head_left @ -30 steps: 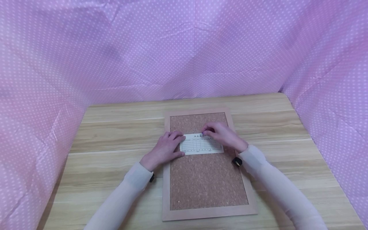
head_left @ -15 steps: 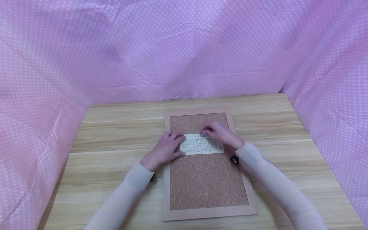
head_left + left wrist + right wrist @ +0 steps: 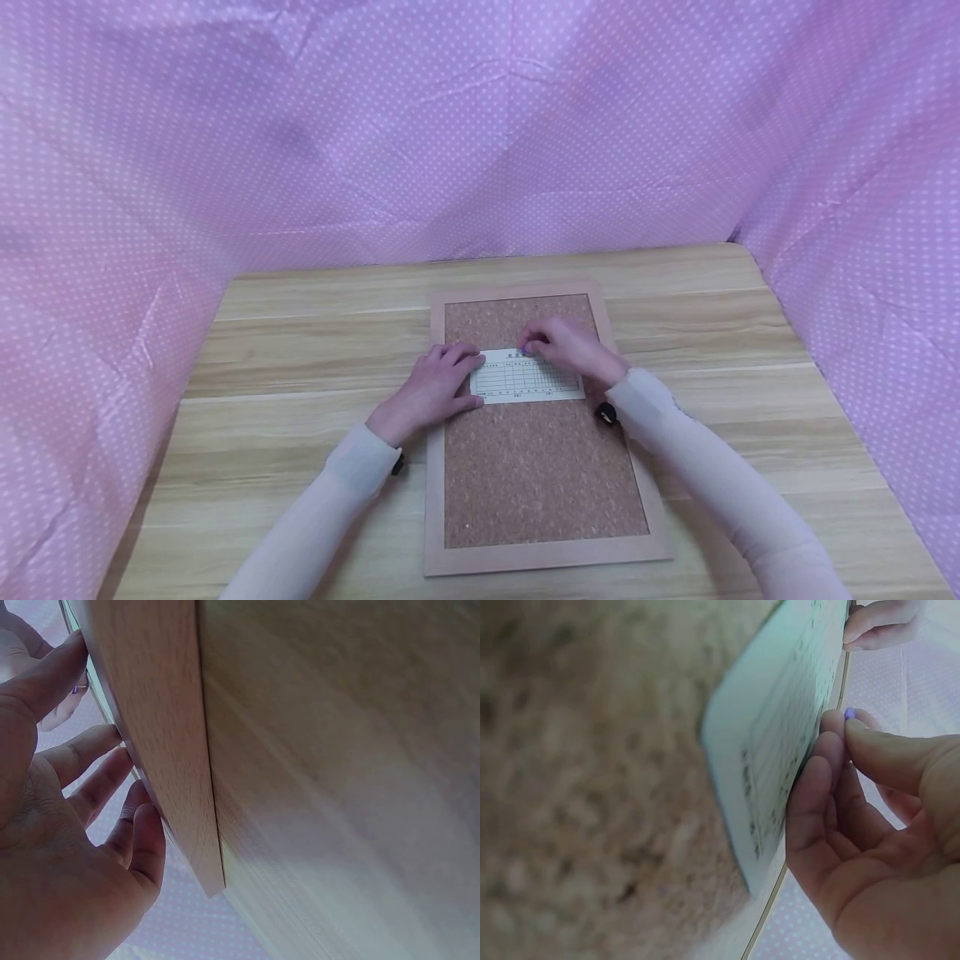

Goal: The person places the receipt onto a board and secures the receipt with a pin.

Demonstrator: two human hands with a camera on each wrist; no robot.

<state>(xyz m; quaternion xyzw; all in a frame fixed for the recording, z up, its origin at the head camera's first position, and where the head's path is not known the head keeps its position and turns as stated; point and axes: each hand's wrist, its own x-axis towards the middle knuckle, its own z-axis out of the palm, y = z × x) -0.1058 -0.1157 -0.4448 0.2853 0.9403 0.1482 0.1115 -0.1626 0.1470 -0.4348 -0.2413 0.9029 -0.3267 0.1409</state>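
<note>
A printed paper form [image 3: 510, 379] lies across the upper half of a wood-framed cork board [image 3: 540, 479]. My left hand [image 3: 426, 389] rests on the form's left end, thumb spread from the other fingers, fingertips on the paper. At the form's top edge, right of the left hand, my right hand [image 3: 573, 346] pinches a small purple push pin [image 3: 850, 713] between thumb and index finger. Its remaining fingers curl near the paper in the right wrist view. The pin's point is hidden, so I cannot tell whether it touches the form.
The board lies on a light wooden table [image 3: 300, 350]. Pink polka-dot cloth [image 3: 480, 125] hangs behind the table and along both sides. A black device [image 3: 606, 413] shows at the right wrist.
My right hand has shifted slightly left along the form's top edge, the push pin still pinched. The left hand, form and board stay where they were.
</note>
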